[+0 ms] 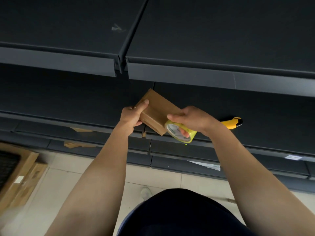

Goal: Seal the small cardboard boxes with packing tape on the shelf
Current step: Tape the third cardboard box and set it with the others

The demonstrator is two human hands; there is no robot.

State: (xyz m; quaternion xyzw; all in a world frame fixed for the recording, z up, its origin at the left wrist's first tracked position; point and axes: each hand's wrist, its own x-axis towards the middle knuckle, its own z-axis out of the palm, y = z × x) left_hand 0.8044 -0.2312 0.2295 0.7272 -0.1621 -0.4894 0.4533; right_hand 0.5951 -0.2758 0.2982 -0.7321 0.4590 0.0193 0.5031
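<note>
A small brown cardboard box (157, 109) sits at the front edge of the dark shelf (255, 109), turned at an angle. My left hand (132, 115) grips its left end, index finger stretched along the top. My right hand (192, 119) holds a roll of clear packing tape (179, 132) with a yellowish tint against the box's near right corner, fingers through the core. A yellow utility knife (233, 123) lies on the shelf just right of my right wrist.
Another dark shelf (221, 72) overhangs above. Lower shelves hold cardboard scraps (76, 143) and white paper (206, 165). Large cardboard boxes (20, 172) stand on the tiled floor at left. My shoe (145, 193) shows below.
</note>
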